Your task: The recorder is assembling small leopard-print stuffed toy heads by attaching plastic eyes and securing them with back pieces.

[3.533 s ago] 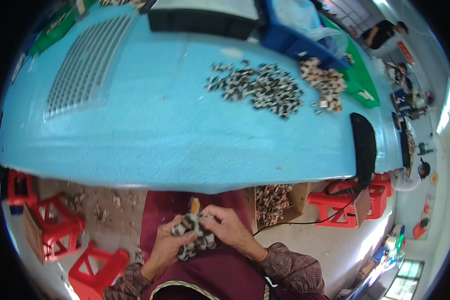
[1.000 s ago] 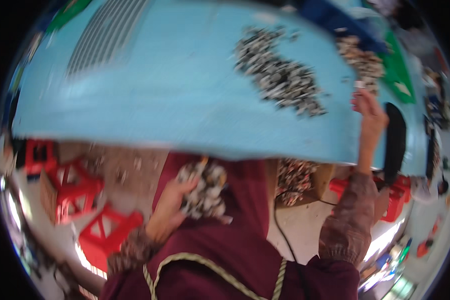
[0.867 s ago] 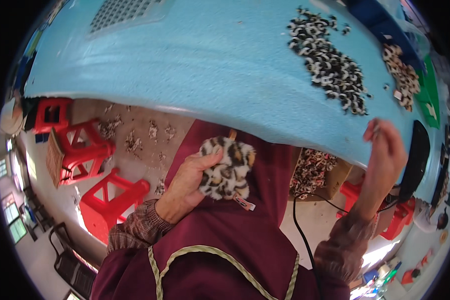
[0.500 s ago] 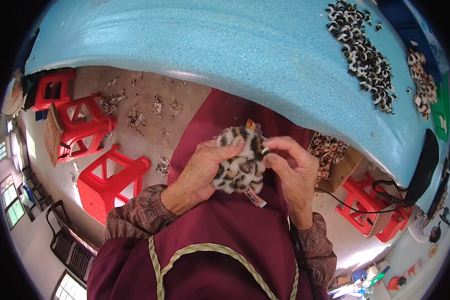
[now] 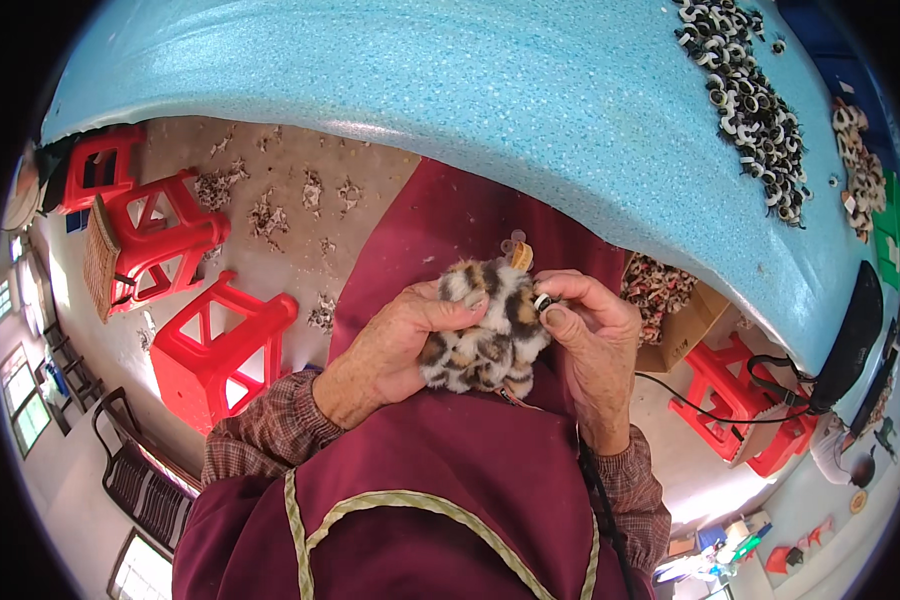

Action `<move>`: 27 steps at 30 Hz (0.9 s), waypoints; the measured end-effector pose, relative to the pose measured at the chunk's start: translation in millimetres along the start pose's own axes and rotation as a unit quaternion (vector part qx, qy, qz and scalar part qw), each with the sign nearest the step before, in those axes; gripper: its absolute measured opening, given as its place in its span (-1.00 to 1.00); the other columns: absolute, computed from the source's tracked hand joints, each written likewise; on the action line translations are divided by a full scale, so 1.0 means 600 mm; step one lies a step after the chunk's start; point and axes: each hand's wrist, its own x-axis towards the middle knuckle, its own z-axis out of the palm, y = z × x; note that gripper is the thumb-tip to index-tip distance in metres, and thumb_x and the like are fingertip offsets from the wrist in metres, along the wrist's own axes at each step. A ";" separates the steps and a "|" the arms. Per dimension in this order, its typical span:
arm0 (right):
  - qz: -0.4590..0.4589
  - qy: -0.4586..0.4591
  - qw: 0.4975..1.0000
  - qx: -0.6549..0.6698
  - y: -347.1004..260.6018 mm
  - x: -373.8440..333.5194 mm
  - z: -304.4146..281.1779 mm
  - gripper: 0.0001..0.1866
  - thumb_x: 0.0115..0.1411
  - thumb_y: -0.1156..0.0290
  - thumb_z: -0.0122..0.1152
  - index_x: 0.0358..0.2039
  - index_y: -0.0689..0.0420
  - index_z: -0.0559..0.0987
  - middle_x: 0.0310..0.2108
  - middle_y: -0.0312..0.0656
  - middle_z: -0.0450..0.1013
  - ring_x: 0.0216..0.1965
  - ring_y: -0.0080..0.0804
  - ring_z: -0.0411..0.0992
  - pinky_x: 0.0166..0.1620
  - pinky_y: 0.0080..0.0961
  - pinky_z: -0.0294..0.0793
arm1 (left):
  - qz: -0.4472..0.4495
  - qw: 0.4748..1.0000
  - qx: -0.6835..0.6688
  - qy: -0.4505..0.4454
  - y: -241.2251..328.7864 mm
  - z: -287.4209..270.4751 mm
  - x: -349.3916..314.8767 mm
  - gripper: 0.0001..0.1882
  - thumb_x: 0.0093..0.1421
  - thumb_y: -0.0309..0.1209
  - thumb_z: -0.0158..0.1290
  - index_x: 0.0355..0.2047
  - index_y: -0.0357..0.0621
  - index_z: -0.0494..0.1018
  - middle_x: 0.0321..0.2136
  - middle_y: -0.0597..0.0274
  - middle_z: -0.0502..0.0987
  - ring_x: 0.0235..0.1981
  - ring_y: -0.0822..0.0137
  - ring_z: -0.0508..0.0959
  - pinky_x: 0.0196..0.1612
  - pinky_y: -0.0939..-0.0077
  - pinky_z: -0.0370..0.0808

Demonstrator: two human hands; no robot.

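A leopard-patterned plush piece (image 5: 490, 345), furry in white, brown and black, sits above my lap. My left hand (image 5: 395, 340) grips it from the left, thumb pressed on the fur. Between thumb and forefinger, my right hand (image 5: 600, 335) pinches a small black-and-white plastic toy eye (image 5: 543, 301) at the plush's right side. Whether the eye touches the fur I cannot tell. A yellowish tab (image 5: 521, 256) with clear round discs (image 5: 511, 243) shows at the plush's upper edge.
The blue speckled table (image 5: 390, 75) holds a heap of toy eyes (image 5: 755, 120) and a pile of plush pieces (image 5: 856, 165). Below stand red stools (image 5: 220, 345) and a cardboard box (image 5: 695, 325) of patterned fabric pieces (image 5: 658, 290). Fabric scraps (image 5: 268, 220) litter the floor.
The plush piece has tilted and turned in my left hand, and the printed tag at its lower edge has mostly gone from sight. My right hand still pinches the toy eye.
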 end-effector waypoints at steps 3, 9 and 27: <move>0.003 -0.002 1.000 0.002 -0.002 0.003 0.003 -0.82 0.08 0.61 0.24 -0.26 0.33 0.55 -0.28 -0.28 0.46 -0.30 -0.65 0.39 -0.21 -0.75 0.39 | 0.006 1.000 0.011 -0.004 0.001 0.003 0.001 -0.72 0.20 -0.44 0.03 -0.09 -0.26 0.42 -0.27 0.17 0.57 -0.30 0.32 0.60 -0.21 0.37 0.59; -0.099 0.040 0.988 -0.110 -0.007 0.012 0.003 -0.83 0.07 0.63 0.23 -0.28 0.29 0.56 -0.26 -0.22 0.46 -0.28 -0.60 0.40 -0.20 -0.71 0.41 | 0.024 0.997 0.057 0.047 0.006 0.016 0.000 -0.75 0.21 -0.43 0.03 -0.12 -0.27 0.44 -0.30 0.16 0.58 -0.34 0.33 0.61 -0.26 0.42 0.60; -0.089 -0.021 0.936 -0.340 -0.050 -0.008 0.029 -0.80 -0.06 0.62 0.31 -0.35 0.23 0.55 -0.46 -0.18 0.51 -0.44 -0.44 0.50 -0.35 -0.59 0.47 | 0.221 0.944 0.238 0.053 -0.012 -0.002 0.012 -0.78 0.03 -0.63 0.13 -0.25 -0.37 0.51 -0.32 0.34 0.48 -0.30 0.52 0.46 -0.22 0.64 0.41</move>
